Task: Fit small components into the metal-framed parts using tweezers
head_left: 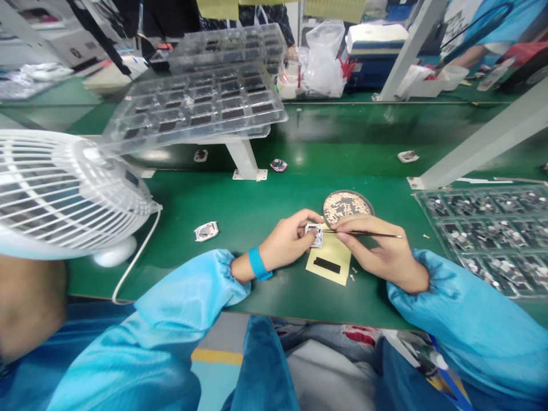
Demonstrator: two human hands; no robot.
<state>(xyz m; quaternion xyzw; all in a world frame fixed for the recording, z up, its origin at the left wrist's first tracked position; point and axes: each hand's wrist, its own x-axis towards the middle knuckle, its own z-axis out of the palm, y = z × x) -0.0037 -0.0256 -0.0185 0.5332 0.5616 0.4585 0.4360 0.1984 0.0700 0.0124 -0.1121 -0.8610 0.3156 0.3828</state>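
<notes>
My left hand [287, 240] is closed on a small white device housing [315, 235], held between thumb and fingers just above the bench. Pinched in my right hand [377, 245] is a pair of dark tweezers [372, 233], whose tip reaches the right side of the housing. Beneath both lies a yellow paper sheet [342, 257] carrying a black strip [327, 265]. Just beyond my hands sits a round dish [347, 205] of tiny pale and dark pieces. Whether the tweezers grip a part is too small to tell.
A white fan [64, 194] stands at left, its cord hanging over the bench edge. Stacked clear trays [197, 103] rest on a raised shelf. At right is a tray of parts [492, 234] beside a slanted white post [483, 140]. Another housing [206, 231] lies left of my hands.
</notes>
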